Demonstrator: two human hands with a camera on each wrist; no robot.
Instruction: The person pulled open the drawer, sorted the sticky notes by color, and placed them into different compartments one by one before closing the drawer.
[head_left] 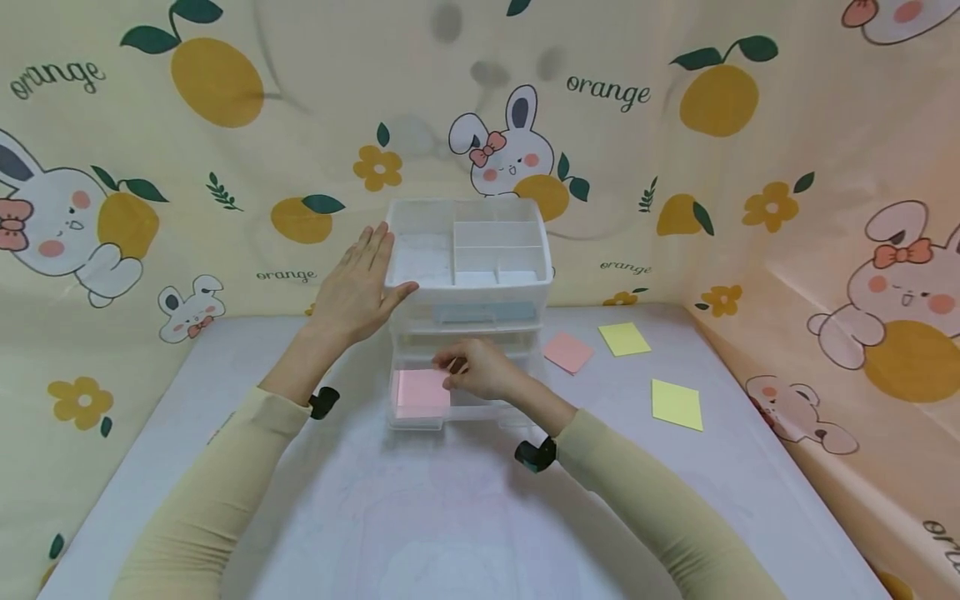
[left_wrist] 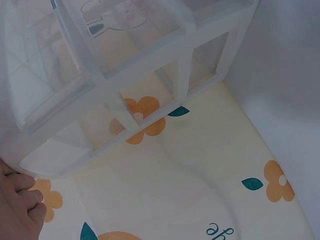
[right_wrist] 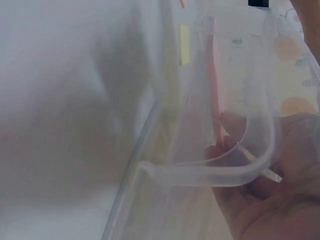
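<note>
A translucent white drawer organizer (head_left: pixel 472 293) stands on the table, its top split into compartments. One lower clear drawer (head_left: pixel 480 412) is pulled out toward me. My left hand (head_left: pixel 354 287) rests on the organizer's left side with fingers straight; the left wrist view catches only part of this hand (left_wrist: pixel 19 205). Inside the pulled-out drawer, at its left, is a pink sticky note (head_left: pixel 422 393). My right hand (head_left: pixel 483 369) reaches over that drawer and pinches the note's edge. In the right wrist view, the pink note (right_wrist: pixel 214 75) shows edge-on through clear plastic, with the fingertips (right_wrist: pixel 216 152) at its end.
To the organizer's right lie another pink sticky note (head_left: pixel 568 353), a yellow note (head_left: pixel 625 339) and a second yellow note (head_left: pixel 677 405). Behind stands a cream backdrop (head_left: pixel 420 75) printed with rabbits and oranges. The white table (head_left: pixel 442 517) stretches toward me.
</note>
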